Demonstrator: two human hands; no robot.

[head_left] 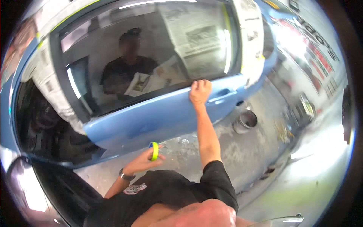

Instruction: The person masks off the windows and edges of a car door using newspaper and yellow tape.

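A blue car door (162, 109) stands in front of me, its dark window (143, 45) reflecting a person in a black shirt. At the lower edge of the glass, my right hand (200, 92) presses against the door's top edge with its fingers curled. Whatever might be under those fingers is hidden. Lower down and apart from the door, my left hand (141, 162) holds a roll of yellow-green masking tape (154, 151) around its fingers. A dark watch is on the left wrist. Newspaper sheets (49, 79) cover the door frame beside the glass.
More newspaper (252, 38) covers the pillar right of the window. A dark bucket (245, 122) stands on the grey floor (234, 147) near the door handle (223, 95). The car's dark opening (41, 121) lies at left. Boxes and litter line the right wall.
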